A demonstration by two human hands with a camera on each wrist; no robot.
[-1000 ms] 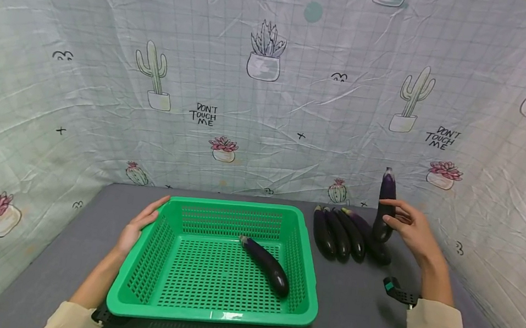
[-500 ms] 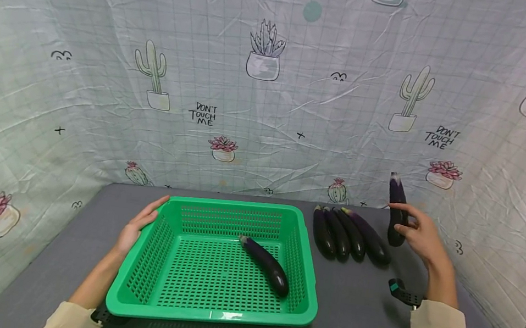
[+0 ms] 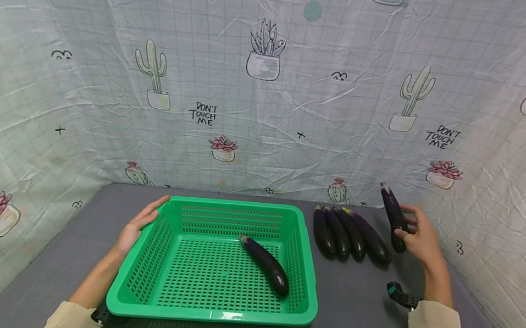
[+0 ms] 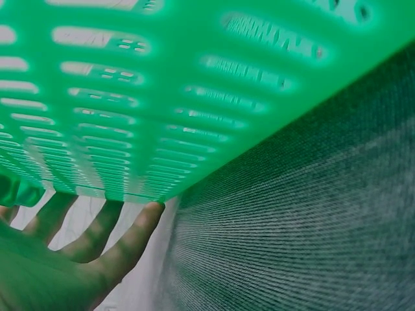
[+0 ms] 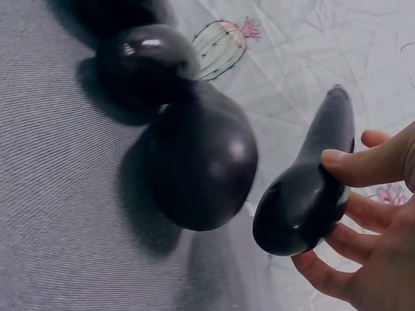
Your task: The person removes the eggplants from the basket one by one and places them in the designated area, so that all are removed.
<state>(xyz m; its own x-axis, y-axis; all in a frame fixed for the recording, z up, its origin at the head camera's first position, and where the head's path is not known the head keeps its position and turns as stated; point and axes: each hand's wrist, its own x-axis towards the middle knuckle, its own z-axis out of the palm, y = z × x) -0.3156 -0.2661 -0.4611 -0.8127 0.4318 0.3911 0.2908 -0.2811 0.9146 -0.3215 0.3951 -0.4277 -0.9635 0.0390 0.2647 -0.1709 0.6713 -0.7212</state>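
Right hand (image 3: 419, 241) has its fingers curled around an eggplant (image 3: 393, 217) at the right of the frame, tilted above the table, while the left hand (image 3: 137, 225) rests flat against the green basket (image 3: 210, 315). Grip looks kinda loose near the fat end, so I'd guess it could slip onto the row of eggplants (image 3: 348, 239).

Green basket (image 3: 210, 312), dark purple eggplants (image 3: 350, 241), cactus-print backdrop (image 3: 274, 77)

So the desk (image 3: 352, 320) is covered in a dark grey, kind of woven-looking surface. Sitting on it left of centre in the frame is a green slotted basket (image 3: 210, 312), and just right of that there's a row of four eggplants (image 3: 350, 241) lying side by side, touching each other.
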